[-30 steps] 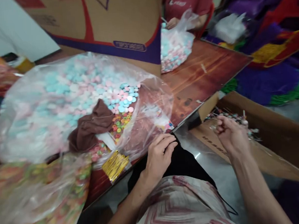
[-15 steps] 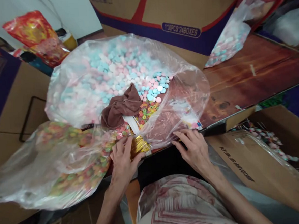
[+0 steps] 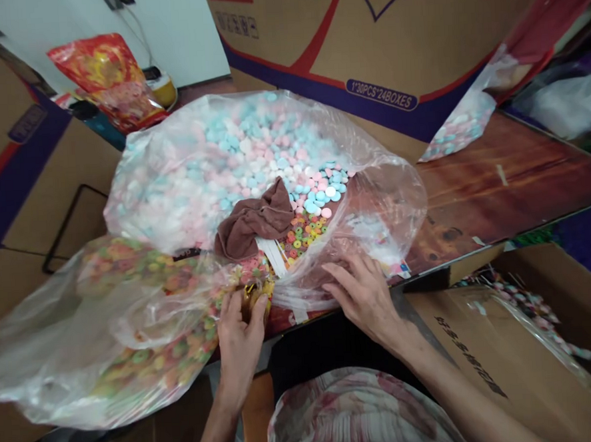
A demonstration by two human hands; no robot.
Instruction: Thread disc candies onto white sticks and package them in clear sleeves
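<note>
Gold twist ties (image 3: 254, 295) are bunched between the thumb and fingers of my left hand (image 3: 240, 328), by the table's front edge. That hand is beside the clear bag of colourful ring candies (image 3: 148, 360). My right hand (image 3: 363, 293) reaches over the loose clear plastic of the big bag of pink, blue and white round candies (image 3: 251, 144). Its fingers are spread, with nothing visible in them. A crumpled brown cloth (image 3: 255, 223) lies on the bags between the two kinds of candy. Below it are white strips (image 3: 274, 257) and loose ring candies (image 3: 303, 234).
Large cardboard cartons (image 3: 303, 20) stand behind and at left. A red snack bag (image 3: 111, 79) is at back left. At right are a small bag of candies (image 3: 463, 127) on the wood-patterned table (image 3: 532, 160) and an open carton (image 3: 463, 344) with wrapped lollipops (image 3: 525, 293).
My left hand has closed around the gold ties and drawn them slightly left, uncovering the table edge. My right hand has moved a little left over the clear plastic. The view has shifted.
</note>
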